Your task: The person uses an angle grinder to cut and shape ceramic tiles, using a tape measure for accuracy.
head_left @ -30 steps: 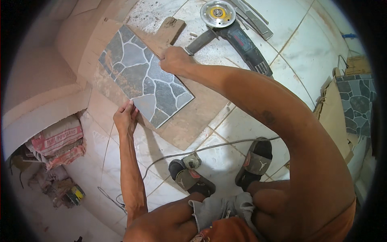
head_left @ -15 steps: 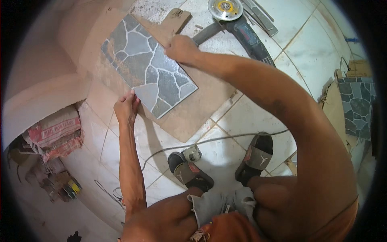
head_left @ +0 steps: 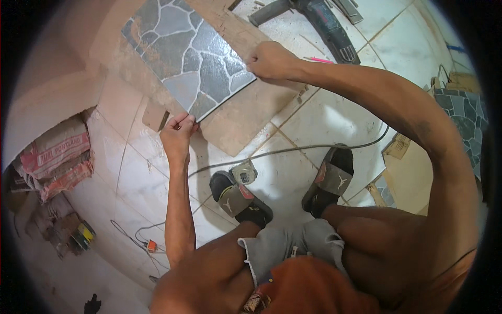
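Left hand (head_left: 177, 135) and right hand (head_left: 274, 60), apart, pinch adjacent corners of the stone-patterned tile (head_left: 212, 60). Even support is advisable, sparing the corners.

Your tile (head_left: 209, 57): lighter and darker grey patches, irregular stone pattern, white lines between, tan dusty smears. Board (head_left: 230, 136): dull brown. Floor (head_left: 345, 118): whitish, brown joint lines. Grinder (head_left: 323, 26): mostly dark grey and black. Thin stick (head_left: 320, 60): bright pink. Your shorts (head_left: 282, 242): light grey. Your shirt (head_left: 321, 288): rust orange. Your sandals (head_left: 335, 180): black, grey-brown straps, white marks. Bags (head_left: 58, 152): pale, red bands.
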Motion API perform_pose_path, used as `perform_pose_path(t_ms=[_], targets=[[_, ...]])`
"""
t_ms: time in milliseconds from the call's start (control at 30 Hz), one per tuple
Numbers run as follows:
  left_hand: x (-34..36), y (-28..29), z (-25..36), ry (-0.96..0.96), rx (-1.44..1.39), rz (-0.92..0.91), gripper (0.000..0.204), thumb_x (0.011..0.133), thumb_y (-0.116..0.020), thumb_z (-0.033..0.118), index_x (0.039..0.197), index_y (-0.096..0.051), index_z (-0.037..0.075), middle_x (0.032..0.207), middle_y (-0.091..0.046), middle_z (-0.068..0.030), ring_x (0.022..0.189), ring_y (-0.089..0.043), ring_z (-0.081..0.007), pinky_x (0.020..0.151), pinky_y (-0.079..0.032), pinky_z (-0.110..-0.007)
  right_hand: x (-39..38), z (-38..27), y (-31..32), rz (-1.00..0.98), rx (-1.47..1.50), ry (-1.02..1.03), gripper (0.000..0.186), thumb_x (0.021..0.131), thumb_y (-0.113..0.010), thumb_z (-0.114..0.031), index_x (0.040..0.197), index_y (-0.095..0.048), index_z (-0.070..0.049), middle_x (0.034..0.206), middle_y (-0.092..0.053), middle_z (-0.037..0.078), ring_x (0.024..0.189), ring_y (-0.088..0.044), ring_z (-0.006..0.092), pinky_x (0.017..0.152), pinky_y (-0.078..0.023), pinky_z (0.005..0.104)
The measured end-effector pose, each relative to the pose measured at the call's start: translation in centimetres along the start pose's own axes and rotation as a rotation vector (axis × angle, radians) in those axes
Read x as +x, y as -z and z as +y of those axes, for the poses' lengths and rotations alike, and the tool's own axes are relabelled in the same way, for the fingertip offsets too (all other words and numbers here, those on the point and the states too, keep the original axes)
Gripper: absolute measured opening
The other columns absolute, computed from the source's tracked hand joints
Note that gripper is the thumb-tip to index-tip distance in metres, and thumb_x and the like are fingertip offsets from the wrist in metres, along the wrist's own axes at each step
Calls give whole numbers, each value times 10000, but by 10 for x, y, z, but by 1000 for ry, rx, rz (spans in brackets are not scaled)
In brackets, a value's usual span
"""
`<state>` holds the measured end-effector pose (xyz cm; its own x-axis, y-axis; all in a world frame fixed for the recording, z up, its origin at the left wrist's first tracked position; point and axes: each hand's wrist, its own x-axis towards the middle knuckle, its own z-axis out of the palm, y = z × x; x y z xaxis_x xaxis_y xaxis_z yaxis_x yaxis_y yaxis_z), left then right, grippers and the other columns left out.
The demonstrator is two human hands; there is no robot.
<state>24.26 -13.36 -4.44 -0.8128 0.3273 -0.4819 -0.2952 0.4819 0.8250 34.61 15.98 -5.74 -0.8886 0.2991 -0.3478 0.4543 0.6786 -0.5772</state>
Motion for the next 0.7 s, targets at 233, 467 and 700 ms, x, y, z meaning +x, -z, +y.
perform_pose_path(t_ms=[233, 467, 700], targets=[[-13, 1, -5, 10, 8, -24, 351, 860, -699, 45, 1142, -594, -137, 988, -666, -156, 856, -666, -184, 805, -555, -273, -25, -12, -4, -1, 104, -37, 252, 831, -595, -216, 914, -717, -12, 841, -689, 217, 826, -667, 364, 787, -510, 404], [-8, 0, 2, 74, 18, -31, 333, 863, -678, 28, 1140, -598, -139, 986, -670, -162, 856, -675, -191, 796, -553, -276, -24, -10, -11, 45, 71, -35, 229, 832, -581, -187, 875, -699, 5, 821, -674, 235, 808, -662, 379, 778, -503, 427], [-8, 0, -3, 59, -6, -8, 275, 874, -685, 55, 1080, -603, -108, 943, -674, -133, 784, -680, -185, 767, -565, -280, -31, -13, -14, 17, 132, 3, 201, 814, -558, -107, 920, -681, 12, 910, -664, 273, 920, -644, 417, 842, -490, 435]])
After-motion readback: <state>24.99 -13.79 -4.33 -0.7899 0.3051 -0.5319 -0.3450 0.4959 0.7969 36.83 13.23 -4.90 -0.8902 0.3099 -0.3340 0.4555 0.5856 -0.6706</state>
